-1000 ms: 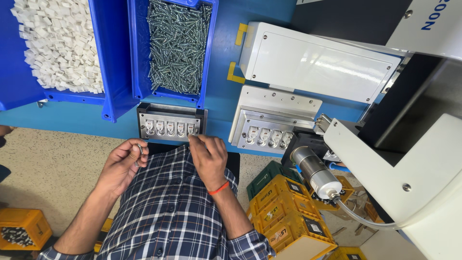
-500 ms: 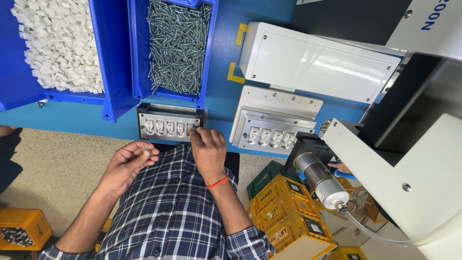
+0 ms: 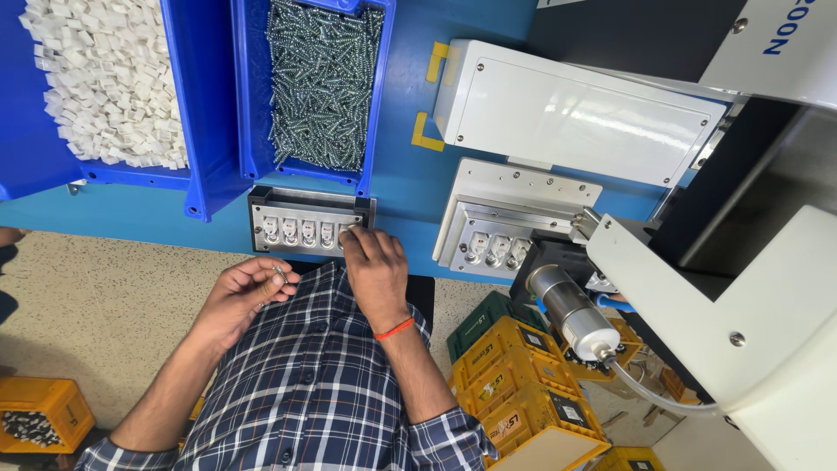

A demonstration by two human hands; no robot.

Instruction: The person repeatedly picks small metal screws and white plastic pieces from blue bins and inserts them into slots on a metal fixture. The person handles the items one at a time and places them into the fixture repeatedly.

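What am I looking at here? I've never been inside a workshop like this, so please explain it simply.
This is one picture from a camera worn on a person's head, looking down at their own two bare hands. The right hand touches a small metal tray holding a row of white parts. The left hand pinches a few small screws near the checked shirt. On the blue bench stand a bin of screws and a bin of white plastic pieces. A white machine stands to the right.
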